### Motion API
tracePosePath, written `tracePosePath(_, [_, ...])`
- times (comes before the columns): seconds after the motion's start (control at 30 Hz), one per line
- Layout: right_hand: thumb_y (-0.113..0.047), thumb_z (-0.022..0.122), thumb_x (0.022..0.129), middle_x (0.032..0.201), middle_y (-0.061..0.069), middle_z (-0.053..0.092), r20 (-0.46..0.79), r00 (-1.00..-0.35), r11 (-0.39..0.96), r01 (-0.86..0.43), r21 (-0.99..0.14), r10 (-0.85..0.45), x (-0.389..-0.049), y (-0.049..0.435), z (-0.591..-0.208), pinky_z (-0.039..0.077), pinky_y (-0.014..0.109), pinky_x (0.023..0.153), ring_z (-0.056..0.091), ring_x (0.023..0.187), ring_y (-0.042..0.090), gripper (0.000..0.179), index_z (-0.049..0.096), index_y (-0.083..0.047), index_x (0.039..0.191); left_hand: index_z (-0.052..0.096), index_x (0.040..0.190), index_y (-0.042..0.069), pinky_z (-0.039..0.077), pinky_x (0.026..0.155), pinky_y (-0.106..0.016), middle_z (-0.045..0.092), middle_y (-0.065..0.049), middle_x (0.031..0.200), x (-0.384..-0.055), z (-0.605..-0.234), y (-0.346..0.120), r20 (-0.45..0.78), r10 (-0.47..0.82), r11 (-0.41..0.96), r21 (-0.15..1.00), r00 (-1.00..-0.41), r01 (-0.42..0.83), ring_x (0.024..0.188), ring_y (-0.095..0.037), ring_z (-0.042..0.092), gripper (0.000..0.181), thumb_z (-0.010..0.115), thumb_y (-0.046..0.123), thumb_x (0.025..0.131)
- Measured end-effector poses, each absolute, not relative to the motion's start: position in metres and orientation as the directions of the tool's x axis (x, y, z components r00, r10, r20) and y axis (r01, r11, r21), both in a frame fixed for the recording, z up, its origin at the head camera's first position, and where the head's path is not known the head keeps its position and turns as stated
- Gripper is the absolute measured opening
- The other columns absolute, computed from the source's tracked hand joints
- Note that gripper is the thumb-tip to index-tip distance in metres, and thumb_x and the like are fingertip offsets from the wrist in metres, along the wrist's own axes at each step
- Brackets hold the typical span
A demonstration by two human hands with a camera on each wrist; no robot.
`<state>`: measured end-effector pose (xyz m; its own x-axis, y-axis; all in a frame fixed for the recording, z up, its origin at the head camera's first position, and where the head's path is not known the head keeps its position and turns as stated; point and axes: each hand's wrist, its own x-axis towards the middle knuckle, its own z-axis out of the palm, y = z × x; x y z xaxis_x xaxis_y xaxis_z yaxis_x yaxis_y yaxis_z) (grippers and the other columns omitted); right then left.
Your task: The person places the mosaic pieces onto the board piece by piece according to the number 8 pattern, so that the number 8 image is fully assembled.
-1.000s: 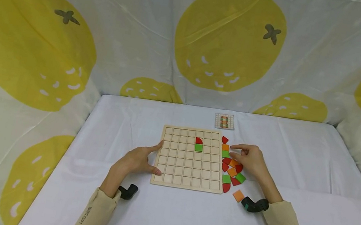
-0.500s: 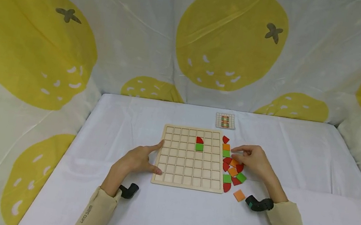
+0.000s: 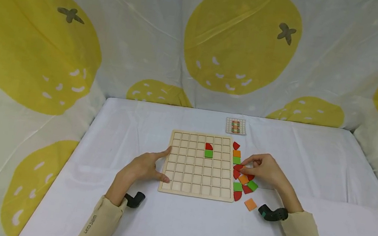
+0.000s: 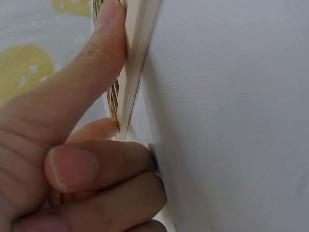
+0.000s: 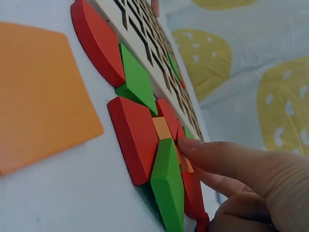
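Note:
A square wooden grid board [image 3: 190,169] lies on the white-covered table. A red quarter-circle piece [image 3: 208,146] and a green square [image 3: 208,154] sit in two of its cells, one above the other. My left hand [image 3: 143,167] rests at the board's left edge, thumb and index finger spread wide and touching the frame; its other fingers are curled in the left wrist view. On the board's right, my right hand [image 3: 264,169] pinches a red quarter-circle piece [image 3: 238,167] among the loose pieces. In the right wrist view the thumb hides part of that piece.
Several loose pieces lie along the board's right side, among them a green square [image 3: 237,187], a red piece [image 3: 237,196] and an orange square [image 3: 237,154]. Another orange square [image 3: 250,204] lies apart, nearer me. A small pattern card [image 3: 235,126] lies behind the board.
My right hand has come down slightly from beside the orange and green squares to the red quarter-circle piece, and thumb and index finger have drawn together. The left hand stays at the board.

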<state>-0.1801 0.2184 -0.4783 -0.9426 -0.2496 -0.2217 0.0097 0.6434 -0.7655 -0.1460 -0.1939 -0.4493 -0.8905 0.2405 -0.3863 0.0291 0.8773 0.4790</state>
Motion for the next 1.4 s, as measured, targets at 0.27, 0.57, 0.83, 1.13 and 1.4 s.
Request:
tracePosePath(0.27, [-0.029, 0.090, 0.081, 0.057, -0.004, 0.038, -0.182, -0.960, 0.683, -0.014, -0.730, -0.214, -0.178, 0.211, -0.480, 0.033, 0.026, 0.057, 0.041, 0.054, 0.014, 0.024, 0.079, -0.009, 0.090, 0.026, 0.164, 0.035, 0.050, 0.090, -0.044, 0.068, -0.011, 0.100, -0.146, -0.449, -0.194, -0.391, 0.238, 0.878, 0.477, -0.889, 0.025, 0.088, -0.020, 0.058, 0.112, 0.092, 0.045, 0.074])
tracePosePath(0.57, [-0.039, 0.087, 0.083, 0.059, -0.001, 0.053, -0.192, -0.972, 0.750, 0.027, -0.661, -0.135, -0.175, 0.216, -0.473, 0.037, 0.028, 0.059, 0.053, 0.063, 0.018, 0.031, 0.075, -0.010, 0.083, 0.025, 0.164, 0.034, 0.047, 0.084, -0.041, 0.063, -0.009, 0.085, -0.146, -0.448, -0.193, -0.391, 0.246, 0.874, 0.485, -0.887, 0.029, 0.081, -0.020, 0.054, 0.112, 0.092, 0.043, 0.074])
tracePosePath(0.83, [-0.039, 0.085, 0.085, 0.059, -0.001, 0.047, -0.156, -0.985, 0.760, 0.047, -0.649, -0.072, -0.179, 0.227, -0.475, 0.032, 0.029, 0.056, 0.046, 0.061, 0.019, 0.034, 0.075, -0.008, 0.093, 0.026, 0.164, 0.033, 0.049, 0.085, -0.041, 0.065, -0.009, 0.091, -0.145, -0.448, -0.193, -0.391, 0.243, 0.878, 0.478, -0.888, 0.030, 0.085, -0.020, 0.056, 0.112, 0.092, 0.044, 0.074])
tracePosePath(1.13, [-0.020, 0.081, 0.090, 0.061, -0.003, 0.038, -0.136, -0.963, 0.671, -0.057, -0.739, -0.232, -0.184, 0.232, -0.480, 0.031, 0.027, 0.057, 0.040, 0.057, 0.013, 0.026, 0.079, -0.008, 0.112, 0.026, 0.164, 0.034, 0.050, 0.088, -0.043, 0.066, -0.010, 0.092, -0.146, -0.450, -0.194, -0.390, 0.242, 0.877, 0.479, -0.888, 0.029, 0.085, -0.020, 0.056, 0.112, 0.092, 0.044, 0.074])
tracePosePath(1.4, [-0.024, 0.082, 0.090, 0.061, 0.001, 0.045, -0.084, -0.985, 0.720, -0.049, -0.692, -0.148, -0.183, 0.228, -0.481, 0.030, 0.027, 0.054, 0.045, 0.058, 0.019, 0.027, 0.079, -0.007, 0.110, 0.025, 0.164, 0.035, 0.048, 0.086, -0.041, 0.063, -0.007, 0.085, -0.146, -0.449, -0.194, -0.396, 0.240, 0.878, 0.477, -0.886, 0.024, 0.082, -0.020, 0.054, 0.112, 0.091, 0.045, 0.074])
